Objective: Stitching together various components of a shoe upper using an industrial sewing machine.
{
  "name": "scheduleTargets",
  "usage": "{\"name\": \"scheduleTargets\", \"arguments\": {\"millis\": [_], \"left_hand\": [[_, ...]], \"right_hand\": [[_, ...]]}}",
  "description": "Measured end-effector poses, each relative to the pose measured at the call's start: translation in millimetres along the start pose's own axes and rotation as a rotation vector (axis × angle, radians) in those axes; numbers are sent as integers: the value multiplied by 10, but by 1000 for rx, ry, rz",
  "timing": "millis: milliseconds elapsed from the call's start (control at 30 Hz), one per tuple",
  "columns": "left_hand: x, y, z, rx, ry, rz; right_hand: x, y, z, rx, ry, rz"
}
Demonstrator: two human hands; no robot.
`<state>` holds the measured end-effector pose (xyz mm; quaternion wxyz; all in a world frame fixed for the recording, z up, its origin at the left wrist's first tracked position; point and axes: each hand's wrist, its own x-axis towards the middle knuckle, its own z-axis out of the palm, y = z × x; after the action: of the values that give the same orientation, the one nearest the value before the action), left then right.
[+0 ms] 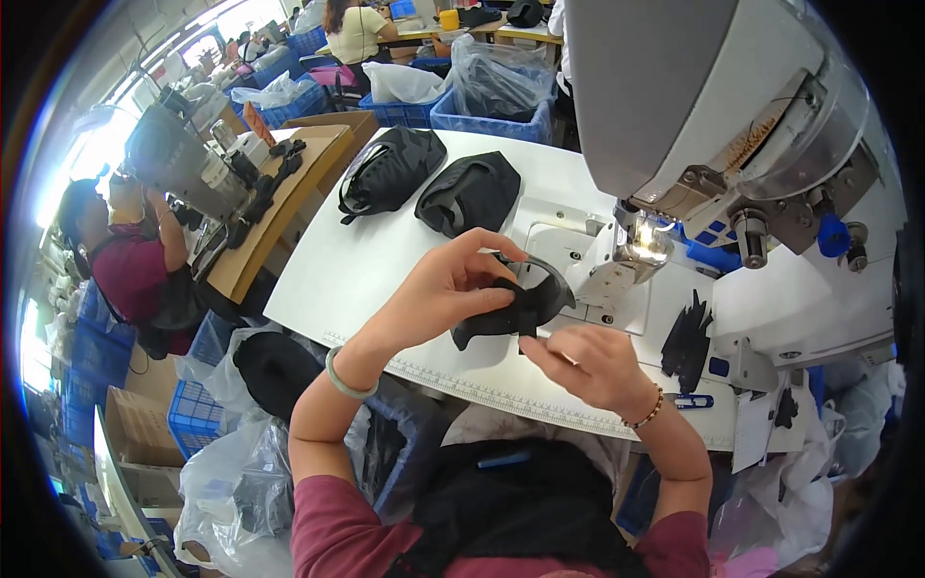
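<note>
black curved fabric piece [546, 297] held just above white table [323, 279], near side of sewing machine [655, 77]. long axis slants lower left to upper right. left hand [453, 289] on its left part, thumb and fingers closed on it. right hand [597, 366] below and right, curled fingertips at lower end of short black strap [527, 328]; pinch or mere touch, can't tell. both hands equally near. two black bags [392, 171] beyond, black strips [686, 339] right.

The fabric piece [549, 299] is black, and the counter [323, 260] is white. The basket [496, 127] is blue. The sleeves [332, 530] are dark red, the bangle [341, 382] pale green.
</note>
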<state>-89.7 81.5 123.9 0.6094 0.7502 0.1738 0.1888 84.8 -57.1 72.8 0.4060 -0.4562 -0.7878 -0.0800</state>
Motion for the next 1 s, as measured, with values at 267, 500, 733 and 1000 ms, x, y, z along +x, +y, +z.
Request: {"name": "scheduleTargets", "arguments": {"millis": [267, 500, 733, 1000], "left_hand": [[-31, -136, 29, -134, 16, -6], [-361, -87, 162, 386, 87, 174], [-462, -924, -268, 151, 309, -419], [-389, -1286, -1060, 446, 764, -6]], "right_hand": [[-61, 20, -8, -298, -18, -340], [85, -188, 3, 563, -169, 612], [-158, -346, 651, 214, -195, -133], [-359, -252, 869, 228, -148, 5]]}}
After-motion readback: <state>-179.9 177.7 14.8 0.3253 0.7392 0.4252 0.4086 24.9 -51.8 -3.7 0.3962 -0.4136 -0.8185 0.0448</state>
